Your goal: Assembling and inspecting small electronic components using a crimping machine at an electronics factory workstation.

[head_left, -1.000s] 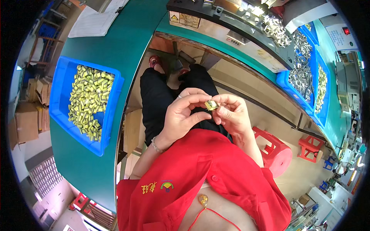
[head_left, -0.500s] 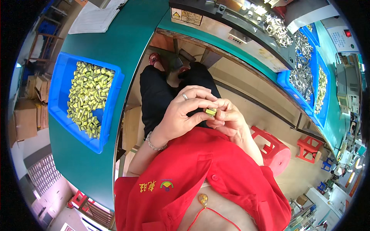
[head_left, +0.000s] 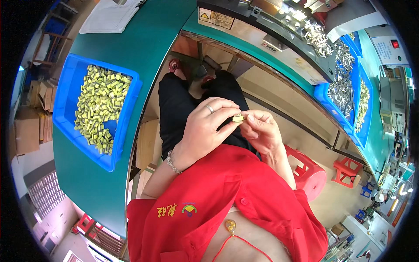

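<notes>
Over my lap, my left hand (head_left: 208, 126) pinches a small yellow-and-dark-grey block (head_left: 238, 118) between thumb and fingertips. My right hand (head_left: 264, 130) is closed, with its fingertips at the block's right end. Whatever lies between those fingertips is hidden. On the green table to my left is a blue tray (head_left: 63, 98) with a heap of similar yellow-and-grey blocks (head_left: 99, 102). Both hands are well apart from that tray.
A machine (head_left: 266, 41) stands on the green bench ahead, with metal parts heaped on it. Blue bins (head_left: 322, 94) at right hold metal pieces and yellow blocks. Papers (head_left: 107, 18) lie at the far left. Red stools (head_left: 312, 181) stand to my right.
My right hand's fingers have drawn back a little to the right, and the block has turned so that its long side shows. My left hand still pinches it.
</notes>
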`<action>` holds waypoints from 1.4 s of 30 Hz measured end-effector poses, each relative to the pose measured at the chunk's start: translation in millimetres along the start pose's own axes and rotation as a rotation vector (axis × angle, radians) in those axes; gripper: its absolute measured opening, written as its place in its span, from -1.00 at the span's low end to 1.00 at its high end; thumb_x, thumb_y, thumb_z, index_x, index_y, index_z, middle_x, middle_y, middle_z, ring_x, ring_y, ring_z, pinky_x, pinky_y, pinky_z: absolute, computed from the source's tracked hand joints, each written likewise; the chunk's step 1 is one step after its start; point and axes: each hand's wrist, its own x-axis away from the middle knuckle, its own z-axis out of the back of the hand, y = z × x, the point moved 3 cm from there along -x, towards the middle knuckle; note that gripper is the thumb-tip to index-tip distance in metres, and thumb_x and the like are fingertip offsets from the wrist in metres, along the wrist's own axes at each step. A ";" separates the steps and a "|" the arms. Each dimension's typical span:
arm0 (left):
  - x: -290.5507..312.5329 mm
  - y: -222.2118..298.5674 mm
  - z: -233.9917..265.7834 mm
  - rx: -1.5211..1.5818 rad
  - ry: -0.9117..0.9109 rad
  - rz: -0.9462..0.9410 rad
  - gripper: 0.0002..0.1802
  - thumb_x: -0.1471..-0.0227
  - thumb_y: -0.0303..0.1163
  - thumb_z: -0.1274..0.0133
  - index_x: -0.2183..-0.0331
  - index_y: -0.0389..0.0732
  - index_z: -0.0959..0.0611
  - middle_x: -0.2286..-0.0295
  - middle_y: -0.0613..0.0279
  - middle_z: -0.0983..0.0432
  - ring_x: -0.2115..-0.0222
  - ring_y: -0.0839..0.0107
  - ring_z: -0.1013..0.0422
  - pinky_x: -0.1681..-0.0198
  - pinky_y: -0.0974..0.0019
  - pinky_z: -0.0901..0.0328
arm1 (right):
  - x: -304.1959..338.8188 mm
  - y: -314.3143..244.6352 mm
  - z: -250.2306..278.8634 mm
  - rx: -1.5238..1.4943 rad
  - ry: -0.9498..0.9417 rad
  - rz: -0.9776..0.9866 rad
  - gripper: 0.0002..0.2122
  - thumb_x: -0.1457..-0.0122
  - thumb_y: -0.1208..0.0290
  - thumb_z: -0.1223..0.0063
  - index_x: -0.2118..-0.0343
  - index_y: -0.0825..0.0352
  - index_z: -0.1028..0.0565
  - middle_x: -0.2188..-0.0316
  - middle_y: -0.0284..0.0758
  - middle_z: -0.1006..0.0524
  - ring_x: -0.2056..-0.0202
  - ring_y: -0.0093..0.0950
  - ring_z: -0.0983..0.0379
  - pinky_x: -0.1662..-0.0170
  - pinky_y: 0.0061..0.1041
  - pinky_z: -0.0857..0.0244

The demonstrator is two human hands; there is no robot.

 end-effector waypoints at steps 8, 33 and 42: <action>-14.3 -6.2 -3.3 0.231 -0.018 0.098 -0.76 0.21 -0.58 -0.25 0.35 -0.26 -0.64 0.34 0.17 -0.56 0.35 0.34 -0.51 0.29 0.39 -0.39 | -2.9 -21.8 -3.2 0.213 0.071 0.095 -0.79 -0.20 0.41 -0.02 0.22 0.45 -0.54 0.57 -0.36 -0.47 0.63 -0.67 -0.19 0.55 -0.69 -0.05; 17.1 -28.0 -0.1 0.610 0.126 0.577 -0.71 0.07 -0.71 -0.10 0.20 -0.43 -0.54 0.37 0.18 -0.50 0.40 0.52 -0.45 0.29 0.49 -0.38 | -73.7 -159.8 -43.8 1.201 0.327 1.319 -0.83 0.03 0.48 -0.19 0.36 0.33 -0.47 0.43 -0.33 -0.41 0.41 -0.46 -0.39 0.37 -0.47 -0.30; 7.6 -27.9 -24.9 0.710 0.009 0.522 -0.71 0.02 -0.72 -0.04 0.17 -0.47 -0.53 0.35 0.17 -0.51 0.34 0.49 -0.46 0.21 0.49 -0.38 | -11.8 -34.5 -21.8 1.070 -0.089 0.749 -0.70 0.00 0.45 -0.24 0.17 0.37 -0.51 0.46 -0.34 -0.42 0.47 -0.49 -0.37 0.41 -0.54 -0.28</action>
